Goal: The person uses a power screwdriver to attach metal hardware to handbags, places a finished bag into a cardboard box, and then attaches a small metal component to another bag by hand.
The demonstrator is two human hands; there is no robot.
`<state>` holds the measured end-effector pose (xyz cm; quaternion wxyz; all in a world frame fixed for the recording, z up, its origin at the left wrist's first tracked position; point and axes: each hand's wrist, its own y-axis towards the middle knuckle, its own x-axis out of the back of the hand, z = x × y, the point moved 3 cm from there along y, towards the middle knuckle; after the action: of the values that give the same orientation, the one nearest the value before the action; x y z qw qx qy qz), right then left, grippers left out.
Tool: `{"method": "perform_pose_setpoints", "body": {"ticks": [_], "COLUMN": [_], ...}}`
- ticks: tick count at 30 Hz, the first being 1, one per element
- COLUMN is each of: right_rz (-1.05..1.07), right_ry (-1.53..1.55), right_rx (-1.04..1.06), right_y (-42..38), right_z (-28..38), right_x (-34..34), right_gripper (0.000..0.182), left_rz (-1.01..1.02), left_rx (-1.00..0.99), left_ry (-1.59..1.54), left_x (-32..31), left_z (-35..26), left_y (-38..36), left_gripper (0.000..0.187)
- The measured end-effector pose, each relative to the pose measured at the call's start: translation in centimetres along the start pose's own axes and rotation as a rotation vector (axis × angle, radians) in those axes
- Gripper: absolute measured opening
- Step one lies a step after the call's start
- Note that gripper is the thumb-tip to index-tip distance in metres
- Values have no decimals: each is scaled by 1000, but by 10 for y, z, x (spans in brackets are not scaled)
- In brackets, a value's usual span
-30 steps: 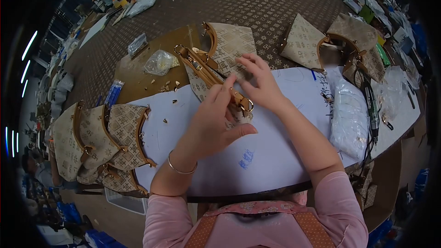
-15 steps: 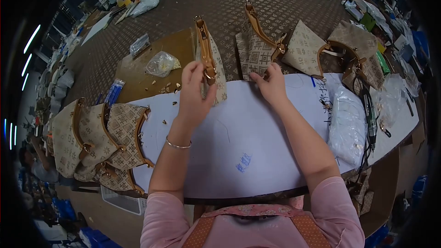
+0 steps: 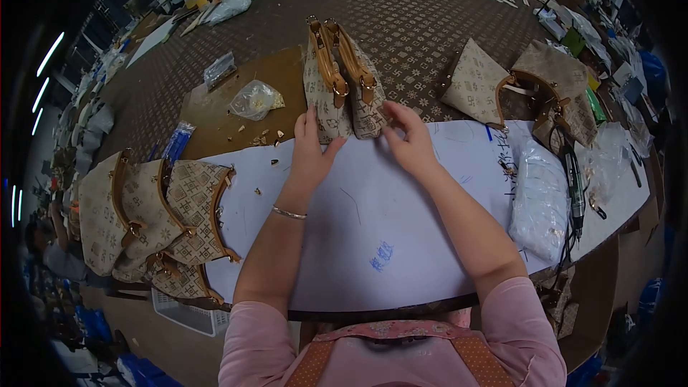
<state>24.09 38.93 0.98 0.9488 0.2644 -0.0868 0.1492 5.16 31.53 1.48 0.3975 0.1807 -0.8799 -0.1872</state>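
Two patterned beige handbags with tan handles stand upright side by side at the middle of the table. My left hand (image 3: 313,156) is at the near end of the left handbag (image 3: 315,79), fingers along its outer side and thumb at its lower front edge. With fingers and thumb, my right hand (image 3: 413,142) grips the near outer edge of the right handbag (image 3: 367,104). Gold rings show where the handles meet the bags. The fingertips of both hands are partly hidden against the bags.
More handbags (image 3: 190,201) are piled at the left, and others (image 3: 479,86) lie at the right. A clear bag of small parts (image 3: 252,100) sits on a brown board (image 3: 208,115). A plastic-wrapped white bundle (image 3: 539,201) lies beside a dark corded tool (image 3: 575,190). White paper (image 3: 344,258) covers the near table.
My right hand has brought the right handbag leftward, setting it close beside the left one. My left hand has shifted slightly right and down, from the handle to the bag's lower side.
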Motion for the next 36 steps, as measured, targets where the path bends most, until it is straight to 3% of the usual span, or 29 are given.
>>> {"method": "perform_pose_setpoints", "body": {"ticks": [4, 5, 6, 8, 12, 15, 19, 21, 25, 27, 29, 30, 32, 34, 36], "right_rz": [-483, -547, -559, -769, -743, -783, -808, -839, -613, -441, -417, -407, -219, 36, 292], "right_ry": [846, 920, 914, 1056, 1097, 1130, 853, 718, 389, 449, 513, 515, 453, 350, 271], "right_rx": [-560, -714, -707, -869, -867, -896, -716, -622, -137, -58, 66, 72, 131, 54, -108], "right_y": [12, 13, 15, 12, 14, 13, 17, 19, 20, -1, -23, -28, -31, -27, -12], "right_z": [-26, -27, -30, -39, -47, -65, -53, -8, 70, 126, 153, 163, 181, 160, 148], "right_x": [41, 53, 62, 75, 91, 96, 114, 129, 170, 179, 185, 185, 181, 187, 172], "right_gripper": [24, 29, 29, 36, 39, 36, 22, 17, 17, 23, 24, 24, 27, 27, 23], "left_rz": [-95, -181, -266, -276, -287, -200, -168, -171, -197, -124, -133, -126, -163, -192, 14], "left_rx": [41, -25, -92, -149, -262, -360, -396, -399, -300, -180, -199, -218, -175, -134, -165], "left_ry": [35, 48, 59, 37, -95, -82, -130, -198, -401, -644, -734, -828, -919, -1009, -1092], "left_x": [11, 18, 24, 29, 38, 49, 60, 63, 77, 84, 94, 99, 111, 121, 123], "left_z": [-10, -23, -35, -54, -88, -108, -126, -130, -133, -129, -129, -130, -132, -139, -154], "left_y": [-2, 0, 1, 2, -4, -9, -14, -15, -16, -17, -19, -20, -18, -19, -24], "left_gripper": [70, 62, 53, 45, 28, 28, 25, 26, 25, 36, 42, 49, 55, 61, 64]}}
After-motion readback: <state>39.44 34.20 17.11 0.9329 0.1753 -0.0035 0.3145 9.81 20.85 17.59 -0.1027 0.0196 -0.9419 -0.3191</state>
